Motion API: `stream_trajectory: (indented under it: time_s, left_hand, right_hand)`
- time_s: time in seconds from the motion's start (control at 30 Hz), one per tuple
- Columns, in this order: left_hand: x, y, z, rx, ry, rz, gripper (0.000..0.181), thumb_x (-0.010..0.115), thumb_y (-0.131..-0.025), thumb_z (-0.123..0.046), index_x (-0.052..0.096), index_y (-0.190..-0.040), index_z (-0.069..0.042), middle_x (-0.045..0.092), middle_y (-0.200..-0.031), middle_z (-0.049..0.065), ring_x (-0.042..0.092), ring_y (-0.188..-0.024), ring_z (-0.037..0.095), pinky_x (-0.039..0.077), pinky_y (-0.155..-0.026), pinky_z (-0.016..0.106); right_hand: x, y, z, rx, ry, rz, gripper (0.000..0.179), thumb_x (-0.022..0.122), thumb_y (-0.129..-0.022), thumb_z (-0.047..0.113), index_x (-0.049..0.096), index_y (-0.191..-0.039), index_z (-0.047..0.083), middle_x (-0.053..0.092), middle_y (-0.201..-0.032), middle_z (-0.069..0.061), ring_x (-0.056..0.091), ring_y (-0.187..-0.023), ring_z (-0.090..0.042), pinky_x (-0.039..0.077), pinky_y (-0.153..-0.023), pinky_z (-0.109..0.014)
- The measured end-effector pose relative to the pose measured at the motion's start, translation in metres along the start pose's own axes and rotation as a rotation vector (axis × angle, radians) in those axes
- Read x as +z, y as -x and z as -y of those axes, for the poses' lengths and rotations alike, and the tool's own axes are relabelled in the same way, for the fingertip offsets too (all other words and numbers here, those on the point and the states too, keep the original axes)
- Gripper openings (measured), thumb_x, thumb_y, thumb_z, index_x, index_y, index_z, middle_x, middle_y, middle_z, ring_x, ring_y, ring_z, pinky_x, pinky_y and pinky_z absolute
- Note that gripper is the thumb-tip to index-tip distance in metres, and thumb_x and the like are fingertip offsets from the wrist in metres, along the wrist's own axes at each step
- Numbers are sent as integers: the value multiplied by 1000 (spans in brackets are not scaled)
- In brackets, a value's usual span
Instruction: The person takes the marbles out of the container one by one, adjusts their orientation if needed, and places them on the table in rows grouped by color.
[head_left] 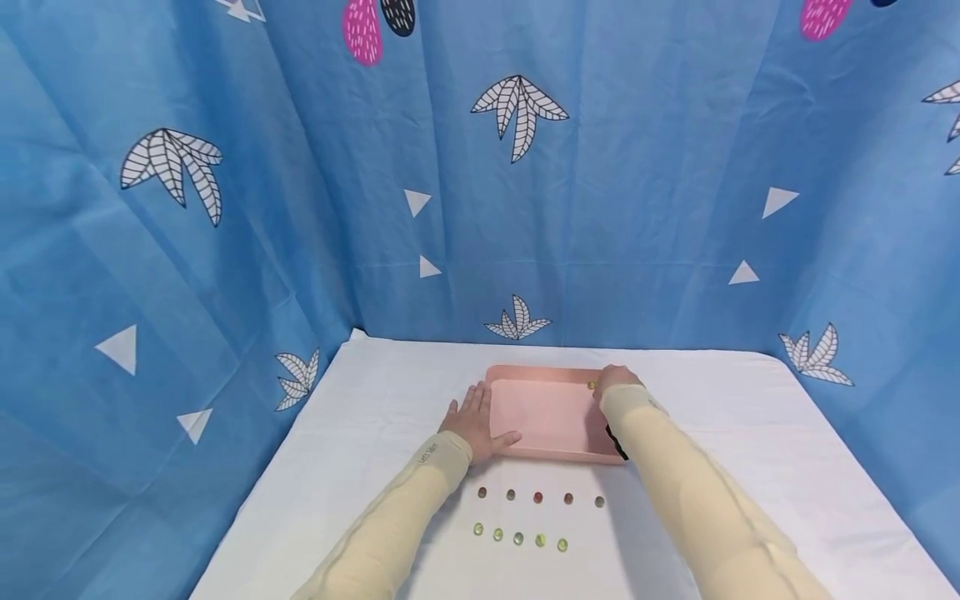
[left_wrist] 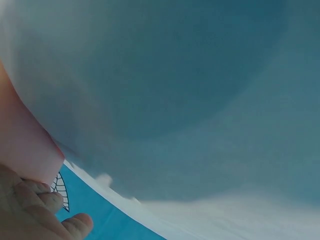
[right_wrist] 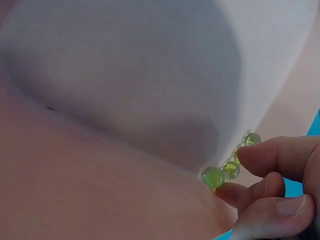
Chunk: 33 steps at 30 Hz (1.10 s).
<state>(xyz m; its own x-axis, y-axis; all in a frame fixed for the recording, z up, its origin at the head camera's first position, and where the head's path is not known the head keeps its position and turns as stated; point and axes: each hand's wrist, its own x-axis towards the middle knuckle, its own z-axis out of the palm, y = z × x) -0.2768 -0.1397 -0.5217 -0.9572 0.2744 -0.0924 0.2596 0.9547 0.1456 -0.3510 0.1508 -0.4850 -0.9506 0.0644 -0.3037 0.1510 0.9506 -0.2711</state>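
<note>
A shallow pink tray lies on the white-covered table. My left hand rests at its left side with fingers spread, the thumb reaching over the near left corner; in the left wrist view, fingers lie beside the pink wall. At the far right corner of the tray is my right hand. In the right wrist view, several green glass marbles sit in a line along the tray wall, and the right fingers are curled around marbles there, seeming to pinch one. The finger contact is partly hidden.
Nearer than the tray, two rows of marbles lie on the white tablecloth: dark and red ones behind, mostly green ones in front. A blue patterned curtain hangs around the back and sides.
</note>
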Motion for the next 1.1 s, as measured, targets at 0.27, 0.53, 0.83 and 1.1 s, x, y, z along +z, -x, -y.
stream_trajectory:
  time_s: [0.27,0.53,0.83,1.1]
  left_hand:
    - [-1,2,-2,2,-3,-16,112,31,-81,-84,8,-154,-3,3,-161,10,5,-147,25,14,-116,51]
    - [3,0,1,6,11,-35,112,33,-80,-84,10,-154,-2,6,-161,11,6,-147,26,15,-116,52]
    - [2,1,1,6,17,-36,112,33,-80,-84,11,-154,-2,6,-161,12,6,-147,26,15,-116,52]
    - [1,0,0,5,9,-21,112,33,-80,-84,8,-154,-3,5,-161,11,5,-147,26,14,-116,52]
  right_hand:
    - [2,-2,-3,-13,26,-38,19,61,-88,9,69,-102,-1,67,-94,-19,61,-68,-23,49,-50,-36]
    - [1,1,-2,-8,66,-39,23,63,-85,4,66,-107,-3,66,-93,-20,62,-69,-25,50,-49,-37]
    - [0,4,-2,-18,99,-47,24,63,-84,2,65,-107,-4,66,-93,-22,66,-75,-32,54,-55,-42]
    - [-4,5,-7,-59,179,8,17,62,-86,3,67,-103,0,67,-89,-17,65,-76,-29,55,-59,-44]
